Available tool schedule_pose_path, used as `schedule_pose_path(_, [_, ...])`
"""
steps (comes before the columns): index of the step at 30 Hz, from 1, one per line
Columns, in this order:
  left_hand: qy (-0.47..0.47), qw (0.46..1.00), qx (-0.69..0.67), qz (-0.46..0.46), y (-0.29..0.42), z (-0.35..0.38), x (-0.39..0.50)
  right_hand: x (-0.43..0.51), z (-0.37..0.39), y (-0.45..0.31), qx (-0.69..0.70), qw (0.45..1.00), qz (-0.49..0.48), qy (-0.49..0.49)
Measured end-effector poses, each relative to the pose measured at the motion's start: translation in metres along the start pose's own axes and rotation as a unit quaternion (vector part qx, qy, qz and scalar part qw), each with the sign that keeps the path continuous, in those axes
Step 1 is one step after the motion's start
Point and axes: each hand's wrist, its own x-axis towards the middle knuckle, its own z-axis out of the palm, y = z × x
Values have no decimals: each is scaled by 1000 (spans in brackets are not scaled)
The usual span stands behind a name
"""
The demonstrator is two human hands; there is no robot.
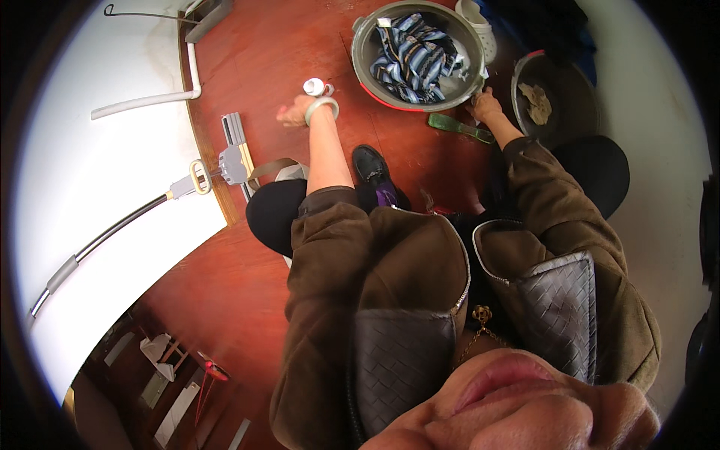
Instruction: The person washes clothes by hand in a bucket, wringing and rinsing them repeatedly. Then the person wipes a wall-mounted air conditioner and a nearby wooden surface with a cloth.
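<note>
A grey basin (388, 101) with a red-marked rim holds a wet, striped blue, black and white cloth (413, 56). My right hand (488, 107) is at the basin's near right edge, its fingers close to the rim; whether they grip it is unclear. Beside that hand, a green-handled brush or scraper (458, 126) lies on the floor, its far end partly hidden. My left hand (295, 112), with a pale bangle (322, 108) at the wrist, is low over the floor. Just past it is a white bottle (315, 87) with some red on it; I cannot tell whether my fingers touch it.
A second dark basin (554, 109) holds a crumpled brownish cloth (535, 104). Pale clogs (478, 28) stand behind the first basin. A flat mop (233, 152) leans by the white wall at left, below a pipe (146, 104). My shoe (371, 165) rests on the reddish floor (405, 135).
</note>
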Motion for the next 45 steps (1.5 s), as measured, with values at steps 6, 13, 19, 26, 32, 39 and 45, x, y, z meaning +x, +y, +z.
schedule_pose_path(6, [-68, 951, 296, 65, -69, -10, 29, 46, 58, 21, 30, 998, 43, 39])
schedule_pose_path(13, [-180, 952, 240, 64, -85, 18, 41, 53, 80, 37, 0, 979, -62, 193])
schedule_pose_path(19, [-184, 960, 191, 86, -99, 36, 61, 31, 69, 34, 16, 989, -44, 138])
schedule_pose_path(26, [-215, 963, 143, 78, -118, 42, 77, 5, 68, -6, 74, 992, 70, 71])
schedule_pose_path(32, [-273, 944, 158, 98, -126, 35, 84, -15, 88, -66, -257, 938, -230, -28])
schedule_pose_path(39, [-271, 954, 90, 94, -116, 38, 78, -11, 73, -45, -39, 989, -133, 44])
schedule_pose_path(45, [-263, 956, 89, 95, -104, 50, 74, 14, 82, 5, 69, 974, -58, 209])
